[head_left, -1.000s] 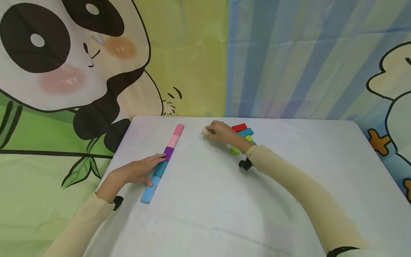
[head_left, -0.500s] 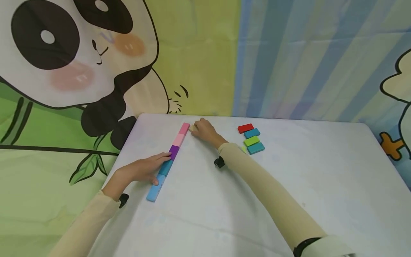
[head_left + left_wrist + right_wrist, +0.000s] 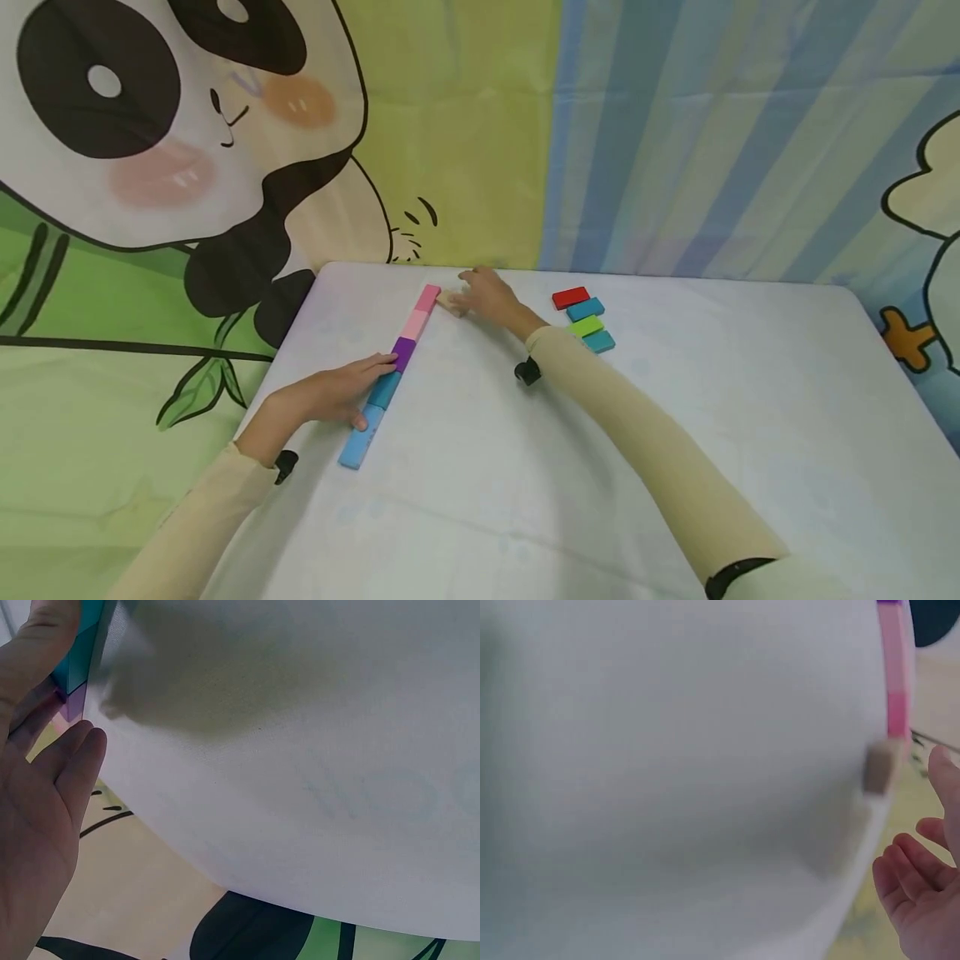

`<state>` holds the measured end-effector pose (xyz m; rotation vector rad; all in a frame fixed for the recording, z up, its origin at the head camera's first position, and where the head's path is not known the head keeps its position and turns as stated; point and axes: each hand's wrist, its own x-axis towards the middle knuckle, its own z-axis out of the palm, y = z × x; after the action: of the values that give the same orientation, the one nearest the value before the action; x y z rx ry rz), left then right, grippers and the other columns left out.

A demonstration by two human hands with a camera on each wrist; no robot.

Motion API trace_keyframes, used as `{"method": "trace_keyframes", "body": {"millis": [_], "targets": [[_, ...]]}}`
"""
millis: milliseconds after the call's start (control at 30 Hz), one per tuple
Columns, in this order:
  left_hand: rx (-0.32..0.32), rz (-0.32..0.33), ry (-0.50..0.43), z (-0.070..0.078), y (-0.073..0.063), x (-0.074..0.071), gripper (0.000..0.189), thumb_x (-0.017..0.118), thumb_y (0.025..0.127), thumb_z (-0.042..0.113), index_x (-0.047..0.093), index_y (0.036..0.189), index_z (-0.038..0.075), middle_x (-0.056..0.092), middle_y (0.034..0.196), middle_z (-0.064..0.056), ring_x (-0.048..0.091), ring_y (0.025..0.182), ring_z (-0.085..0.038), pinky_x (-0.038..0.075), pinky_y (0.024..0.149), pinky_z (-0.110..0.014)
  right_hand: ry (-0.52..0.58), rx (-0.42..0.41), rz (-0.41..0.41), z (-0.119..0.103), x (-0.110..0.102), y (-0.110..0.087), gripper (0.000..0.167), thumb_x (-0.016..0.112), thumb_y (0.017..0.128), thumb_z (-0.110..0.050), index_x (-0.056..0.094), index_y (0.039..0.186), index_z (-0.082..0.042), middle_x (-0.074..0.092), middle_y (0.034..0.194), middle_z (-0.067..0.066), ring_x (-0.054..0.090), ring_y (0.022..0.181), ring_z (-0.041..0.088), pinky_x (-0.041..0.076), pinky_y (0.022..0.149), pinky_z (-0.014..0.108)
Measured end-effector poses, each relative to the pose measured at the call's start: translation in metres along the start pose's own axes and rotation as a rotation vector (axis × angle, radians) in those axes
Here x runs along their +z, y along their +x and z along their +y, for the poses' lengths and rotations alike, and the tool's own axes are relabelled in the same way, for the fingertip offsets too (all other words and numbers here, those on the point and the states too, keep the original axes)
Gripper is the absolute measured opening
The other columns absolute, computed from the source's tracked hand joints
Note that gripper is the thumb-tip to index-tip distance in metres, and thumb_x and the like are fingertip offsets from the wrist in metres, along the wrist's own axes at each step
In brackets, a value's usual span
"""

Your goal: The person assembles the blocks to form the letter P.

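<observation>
Beige block (image 3: 450,302) at the far end of the block row, angled off it, next to the pink block (image 3: 427,297); touching or just short, can't tell, blurred in the right wrist view. Right hand (image 3: 491,297) just beside it: thumb and fingers apart, loosely bent, clear of the block in the wrist view.

Row continues nearer, end to end: light pink block (image 3: 415,324), purple block (image 3: 403,353), teal block (image 3: 385,389), light blue block (image 3: 356,450). Left hand (image 3: 333,393) comes in from the row's left: fingers straight, tips at purple, thumb spread away, at light blue.

Well to the right, stepped group: red block (image 3: 571,297), blue block (image 3: 586,309), lime block (image 3: 587,326), loose teal block (image 3: 599,341), last two near the right sleeve (image 3: 637,425). All on white table (image 3: 450,508). Black wrist device (image 3: 527,372) under the right cuff. Behind: cloth backdrop (image 3: 457,142), printed panda on its left, blue stripes right.
</observation>
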<state>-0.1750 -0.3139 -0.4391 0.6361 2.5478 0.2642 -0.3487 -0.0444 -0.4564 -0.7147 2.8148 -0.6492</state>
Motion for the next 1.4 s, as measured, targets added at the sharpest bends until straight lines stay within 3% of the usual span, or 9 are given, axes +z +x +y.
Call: {"method": "trace_keyframes", "body": {"millis": [167,267,433,600,800,933,1067,1200,1400], "targets": [[0.008,0.013,-0.009,0.001,-0.001,0.000,0.102,0.079,0.074,0.036,0.023,0.154,0.007,0.017,0.163,-0.015,0.021,0.148,-0.040,0.036,0.112,-0.053,0.007,-0.006,-0.023,0.050,-0.048,-0.021,0.058,0.058,0.097,-0.041,0.047,0.142,-0.006,0.046,0.146,0.015,0.041,0.136,0.032,0.039,0.112,0.048],[0.018,0.012,-0.014,0.001,-0.001,0.000,0.101,0.079,0.074,0.036,0.023,0.153,0.006,0.017,0.162,-0.017,0.021,0.148,-0.041,0.035,0.112,-0.054,-0.020,-0.005,-0.055,0.084,-0.067,-0.040,0.054,0.060,0.096,-0.034,0.050,0.140,-0.005,0.046,0.144,0.019,0.041,0.135,0.036,0.038,0.112,0.051],[0.009,0.001,-0.018,0.002,0.000,0.000,0.102,0.079,0.074,0.035,0.022,0.154,0.007,0.016,0.163,-0.015,0.020,0.148,-0.040,0.035,0.113,-0.054,-0.116,-0.010,-0.144,0.124,-0.076,-0.066,0.045,0.066,0.093,-0.025,0.059,0.132,-0.003,0.059,0.126,0.020,0.054,0.113,0.033,0.048,0.099,0.047],[0.028,0.009,-0.008,0.003,-0.002,-0.001,0.102,0.079,0.074,0.034,0.022,0.153,0.006,0.017,0.162,-0.016,0.021,0.148,-0.041,0.036,0.112,-0.053,-0.093,0.016,-0.214,0.136,-0.074,-0.074,0.042,0.062,0.095,-0.021,0.058,0.132,-0.001,0.061,0.125,0.020,0.053,0.106,0.031,0.050,0.096,0.044],[0.035,0.015,-0.013,0.004,-0.003,-0.001,0.100,0.078,0.074,0.035,0.024,0.152,0.005,0.018,0.162,-0.017,0.022,0.147,-0.042,0.036,0.112,-0.054,-0.108,0.008,-0.245,0.132,-0.071,-0.069,0.043,0.060,0.095,-0.013,0.055,0.136,-0.002,0.057,0.131,0.021,0.051,0.108,0.031,0.049,0.099,0.045],[0.029,0.015,-0.008,0.004,-0.003,-0.001,0.100,0.078,0.074,0.036,0.024,0.153,0.006,0.018,0.162,-0.016,0.022,0.147,-0.042,0.036,0.111,-0.054,-0.189,-0.041,-0.186,0.121,-0.067,-0.066,0.040,0.061,0.093,-0.013,0.058,0.132,-0.005,0.058,0.128,0.017,0.052,0.108,0.029,0.050,0.097,0.044],[0.028,0.015,-0.015,0.003,-0.003,0.000,0.100,0.078,0.074,0.037,0.024,0.153,0.006,0.018,0.162,-0.016,0.022,0.147,-0.041,0.036,0.112,-0.054,-0.144,-0.109,-0.084,0.089,-0.058,-0.069,0.041,0.067,0.091,-0.019,0.059,0.130,-0.006,0.059,0.127,0.016,0.055,0.109,0.029,0.053,0.095,0.042],[0.026,0.011,-0.011,0.002,-0.003,0.000,0.101,0.078,0.074,0.037,0.023,0.153,0.006,0.018,0.162,-0.015,0.021,0.147,-0.041,0.036,0.112,-0.053,-0.054,-0.154,-0.063,0.047,-0.040,-0.073,0.042,0.070,0.089,-0.022,0.061,0.126,-0.003,0.064,0.117,0.014,0.058,0.100,0.025,0.055,0.089,0.036],[0.032,0.009,-0.005,0.002,-0.003,0.000,0.101,0.078,0.074,0.035,0.023,0.153,0.006,0.016,0.162,-0.015,0.020,0.148,-0.041,0.035,0.112,-0.053,-0.030,-0.059,-0.087,0.015,-0.009,-0.064,0.036,0.068,0.089,-0.027,0.064,0.114,-0.001,0.065,0.103,0.011,0.057,0.086,0.020,0.052,0.074,0.026]]}}
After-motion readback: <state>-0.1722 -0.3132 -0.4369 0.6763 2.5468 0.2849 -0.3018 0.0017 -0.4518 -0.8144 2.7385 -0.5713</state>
